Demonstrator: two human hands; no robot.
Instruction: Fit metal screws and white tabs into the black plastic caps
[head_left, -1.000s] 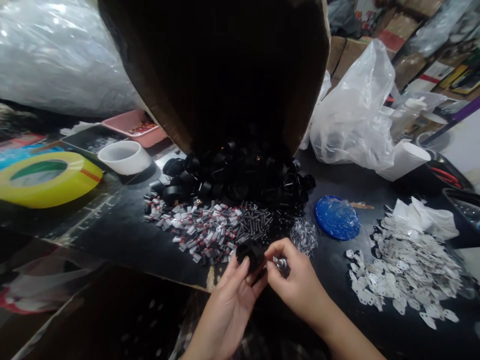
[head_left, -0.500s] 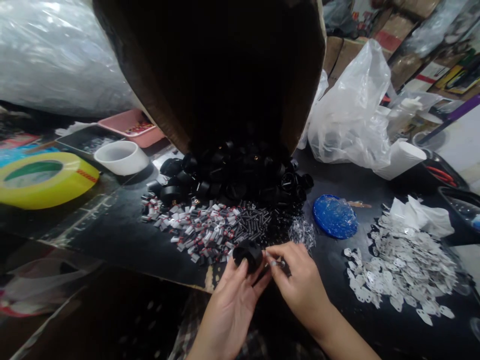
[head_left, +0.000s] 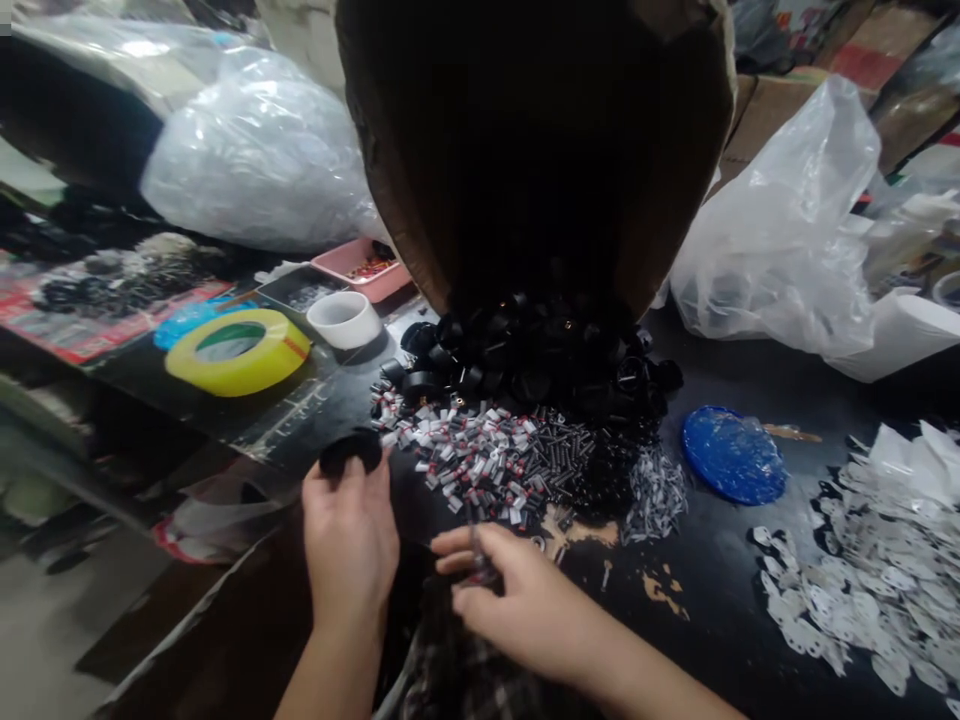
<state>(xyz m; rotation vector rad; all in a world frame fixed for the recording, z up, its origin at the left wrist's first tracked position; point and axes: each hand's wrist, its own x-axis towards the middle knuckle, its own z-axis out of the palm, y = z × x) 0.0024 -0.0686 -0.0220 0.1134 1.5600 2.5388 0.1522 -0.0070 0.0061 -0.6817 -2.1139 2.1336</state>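
My left hand (head_left: 349, 545) is raised at the table's front edge, its fingers closed on a round black plastic cap (head_left: 351, 452). To its right, my right hand (head_left: 510, 590) is half curled, thumb below the fingers, around a small thin dark piece (head_left: 481, 565) too blurred to name. In front of the hands lies a pile of small white and grey sleeves with red bits (head_left: 480, 460). Beside it are dark springs (head_left: 562, 455), tiny black parts (head_left: 606, 480) and small silvery pieces (head_left: 654, 495). A heap of black round parts (head_left: 525, 360) spills from a large carton (head_left: 405, 220).
Left are a yellow tape roll (head_left: 277, 370), a white roll (head_left: 345, 318) and a pink tray (head_left: 360, 268). On the right lie a blue lid (head_left: 731, 455), flat metal plates (head_left: 862, 570) and a plastic bag (head_left: 780, 240). A bulging clear bag (head_left: 262, 150) is behind.
My hands have come apart; the left has moved left with the black cap. My right hand has drawn away from the cap. The view has turned left.
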